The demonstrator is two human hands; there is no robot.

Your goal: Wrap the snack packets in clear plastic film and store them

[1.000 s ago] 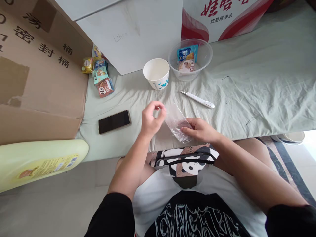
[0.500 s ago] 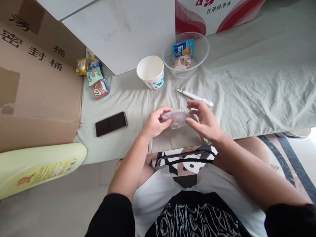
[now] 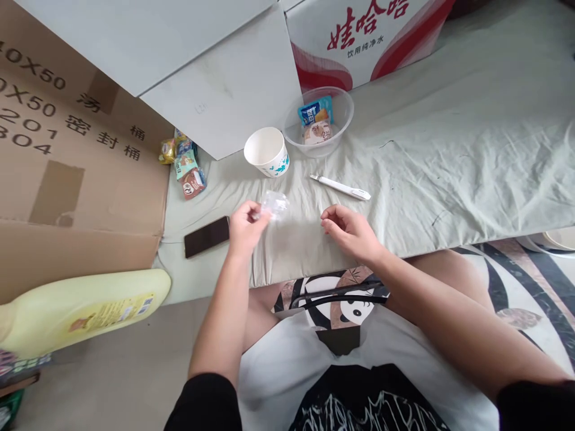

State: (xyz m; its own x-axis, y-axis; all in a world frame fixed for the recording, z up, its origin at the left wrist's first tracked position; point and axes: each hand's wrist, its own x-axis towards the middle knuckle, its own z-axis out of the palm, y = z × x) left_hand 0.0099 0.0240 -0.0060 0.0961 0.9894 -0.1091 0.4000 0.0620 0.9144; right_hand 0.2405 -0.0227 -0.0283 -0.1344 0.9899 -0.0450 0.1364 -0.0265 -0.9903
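Observation:
Between the thumb and fingers of my left hand [image 3: 246, 227] is a crumpled clear plastic wrapper [image 3: 275, 205], held low over the cloth in front of the paper cup [image 3: 268, 154]. My right hand [image 3: 350, 232] hovers apart from it on the right, fingers curled in towards the thumb, and no object shows in it. Beyond that hand a white utility knife [image 3: 341, 187] lies on the cloth, its tip pointing left. Behind the cup's right side stands a clear plastic bowl [image 3: 344, 129] with a blue snack packet [image 3: 321, 109] and a pale wrapped biscuit [image 3: 317, 132] inside.
A dark-screened phone [image 3: 206, 237] lies left of my left hand. Several small snack packets [image 3: 193, 182] sit by a brown carton [image 3: 90, 197]. White boxes [image 3: 233, 90] line the back. A yellow bottle [image 3: 103, 308] rests at the left edge of the green cloth [image 3: 449, 179].
My left hand has moved left with the wrapper, away from my right hand. The right hand's spread fingers have curled in. The camera view has shifted.

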